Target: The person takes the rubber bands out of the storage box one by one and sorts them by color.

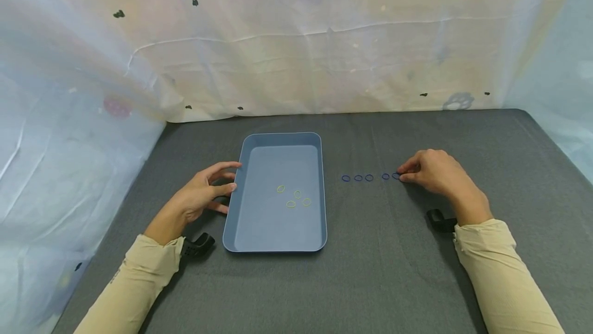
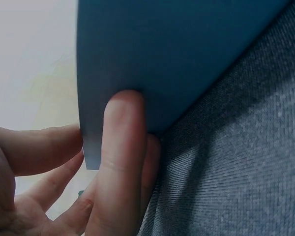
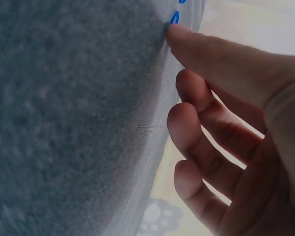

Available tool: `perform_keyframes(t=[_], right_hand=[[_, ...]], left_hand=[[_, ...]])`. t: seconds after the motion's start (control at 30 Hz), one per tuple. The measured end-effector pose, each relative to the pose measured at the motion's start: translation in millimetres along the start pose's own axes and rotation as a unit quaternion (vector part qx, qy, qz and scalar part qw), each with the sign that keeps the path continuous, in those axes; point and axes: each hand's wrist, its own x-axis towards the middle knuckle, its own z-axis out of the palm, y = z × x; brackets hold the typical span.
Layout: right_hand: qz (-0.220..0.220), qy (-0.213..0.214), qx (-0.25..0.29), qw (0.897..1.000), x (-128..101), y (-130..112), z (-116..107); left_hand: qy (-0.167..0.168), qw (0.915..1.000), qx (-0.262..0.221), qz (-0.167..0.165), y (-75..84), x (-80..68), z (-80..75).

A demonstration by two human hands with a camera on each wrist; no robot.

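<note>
A person's left hand (image 1: 204, 195) steadies the blue tray (image 1: 241, 205) by its left rim, fingers (image 2: 123, 162) loosely extended against the wall; four yellow-green rubber bands (image 1: 294, 197) lie inside. To the tray's right, a row of blue rubber bands (image 1: 363, 177) runs left to right across the grey surface (image 1: 394, 262). The right hand (image 1: 433, 172), the nearer one, touches the rightmost band (image 1: 395, 175) with curled fingers (image 3: 211, 49); whether it pinches is unclear.

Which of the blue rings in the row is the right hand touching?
The rightmost blue ring, at the end farthest from the tray; the right hand has its fingertips on it, the other four lie untouched.
</note>
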Motion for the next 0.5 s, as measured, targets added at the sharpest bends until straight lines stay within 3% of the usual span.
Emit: perform_keyframes(t=[0.5], right_hand=[[-0.049, 0.053, 0.04, 0.997, -5, -18, -4]], left_hand=[[0.002, 1.0, -0.002, -0.002, 0.5, 0.0, 0.5]])
